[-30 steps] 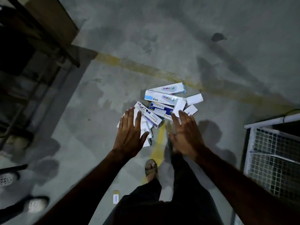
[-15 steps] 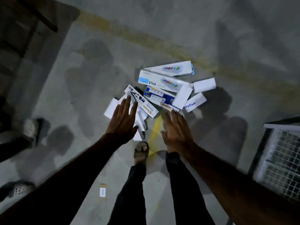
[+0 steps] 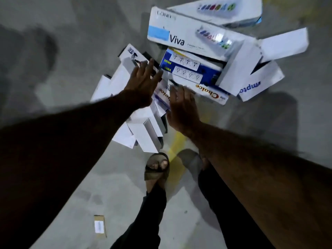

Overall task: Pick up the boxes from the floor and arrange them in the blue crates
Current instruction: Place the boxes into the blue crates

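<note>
From the head camera, the view looks straight down at a heap of boxes (image 3: 194,69) lying on the grey concrete floor (image 3: 62,42), filling the upper middle and upper right of the frame. No crate shows in this view, so the boxes all lie loose on the floor.

The left hand (image 3: 142,85) reaches in from the left edge, its fingers straight and slightly spread, hanging over the near end of a long white box printed "Choice" (image 3: 162,95) and the plain white boxes (image 3: 145,133) beneath it; whether the palm touches the cardboard cannot be told. The right hand (image 3: 183,108) comes in from the lower right, fingers straight and held together, its fingertips at the edge of a second "Choice" box (image 3: 210,94). Neither hand grips anything.

Above the hands lies a blue box picturing power strips (image 3: 190,69). Over its far edge rests a large white "Viva" box (image 3: 188,35), and another white box (image 3: 221,9) sits at the top edge. At the right, a white box with blue lettering (image 3: 260,83) lies tilted, with open white flaps beside it.

In the lower middle, a foot in a sandal (image 3: 157,168) stands just below the pile, beside a yellow painted line (image 3: 177,144). A small brown carton with a white label (image 3: 99,226) lies apart at the lower left.
</note>
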